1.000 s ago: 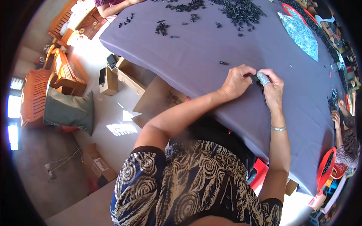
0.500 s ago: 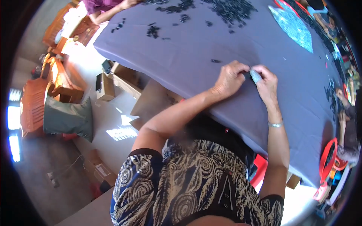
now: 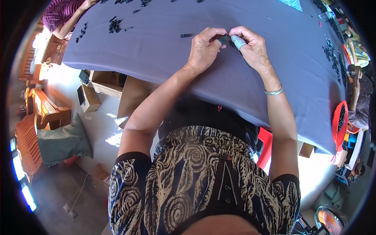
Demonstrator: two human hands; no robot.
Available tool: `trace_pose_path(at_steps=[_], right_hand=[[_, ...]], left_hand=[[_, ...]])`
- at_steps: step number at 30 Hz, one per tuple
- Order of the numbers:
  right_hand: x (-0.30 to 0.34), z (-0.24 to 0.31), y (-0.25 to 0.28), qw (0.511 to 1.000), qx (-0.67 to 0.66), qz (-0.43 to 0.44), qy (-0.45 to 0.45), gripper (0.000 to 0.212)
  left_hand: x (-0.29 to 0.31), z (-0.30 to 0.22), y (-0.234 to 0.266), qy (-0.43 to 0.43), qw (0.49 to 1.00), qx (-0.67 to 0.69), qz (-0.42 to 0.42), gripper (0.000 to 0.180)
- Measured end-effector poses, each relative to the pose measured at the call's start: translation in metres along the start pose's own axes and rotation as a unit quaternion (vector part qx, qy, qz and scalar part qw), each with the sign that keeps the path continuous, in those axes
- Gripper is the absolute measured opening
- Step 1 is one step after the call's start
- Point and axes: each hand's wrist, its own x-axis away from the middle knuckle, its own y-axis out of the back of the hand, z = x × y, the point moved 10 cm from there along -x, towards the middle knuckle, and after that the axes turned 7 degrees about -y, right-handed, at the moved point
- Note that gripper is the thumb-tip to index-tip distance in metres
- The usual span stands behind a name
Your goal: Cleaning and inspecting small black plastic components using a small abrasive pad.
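Over the grey-blue cloth-covered table [image 3: 164,58], my left hand [image 3: 203,49] and my right hand [image 3: 255,50] meet fingertip to fingertip. Pinched between them is a small black piece [image 3: 227,37], mostly hidden by the fingers; its exact kind does not show. A speckled grey finger cover [image 3: 237,42] sits on my right thumb, and a darker grey cover [image 3: 223,39] shows at my left thumb. Both hands are closed at the tips. Just left of my left hand, a short black plastic-looking piece [image 3: 185,35] lies alone on the cloth.
More black pieces [image 3: 114,26] lie in a small heap at the far left. A red-rimmed basket [image 3: 339,122] holding black bits stands at the right edge. People sit at the upper left and right. Cardboard boxes [image 3: 107,84] are on the floor left of the table.
The whole view has shifted, so the table and hands appear farther up and left. My hands are still together at the black piece, with the left thumb's cover now visible.
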Motion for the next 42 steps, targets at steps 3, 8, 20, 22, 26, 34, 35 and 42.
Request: trace_pose_path(at_steps=[3, 8, 20, 22, 26, 34, 35, 42], right_hand=[[-0.004, -0.012, 0.012, 0.999, -0.031, -0.033, -0.031, 0.017], [-0.008, -0.003, 0.015, 0.999, 0.018, -0.032, -0.02, 0.017], [0.015, 0.044, -0.052, 0.901, 0.37, 0.049, 0.22, 0.008], [0.013, 0.043, -0.046, 0.915, 0.347, 0.023, 0.205, 0.008], [0.006, 0.034, -0.009, 0.989, 0.113, -0.043, 0.084, 0.016], [-0.012, -0.019, -0.004, 0.923, -0.369, -0.008, -0.111, 0.012], [-0.014, -0.014, -0.003, 0.919, -0.38, -0.021, -0.106, 0.012], [-0.005, -0.013, -0.007, 0.926, -0.367, -0.009, -0.083, 0.013]], left_hand=[[-0.004, 0.007, 0.004, 0.031, 0.999, 0.024, -0.012, 0.033], [-0.012, 0.013, 0.031, 0.047, 0.993, 0.052, -0.093, 0.031], [-0.002, 0.008, 0.035, 0.031, 0.991, 0.052, -0.122, 0.022], [-0.001, 0.008, 0.028, 0.031, 0.992, 0.058, -0.106, 0.018], [0.001, 0.008, 0.021, 0.038, 0.995, 0.044, -0.084, 0.024], [-0.004, 0.002, -0.005, 0.056, 0.998, 0.041, 0.004, 0.031], [-0.004, 0.003, -0.005, 0.062, 0.997, 0.043, 0.003, 0.03], [0.002, 0.004, -0.005, 0.074, 0.995, 0.073, -0.01, 0.021]])
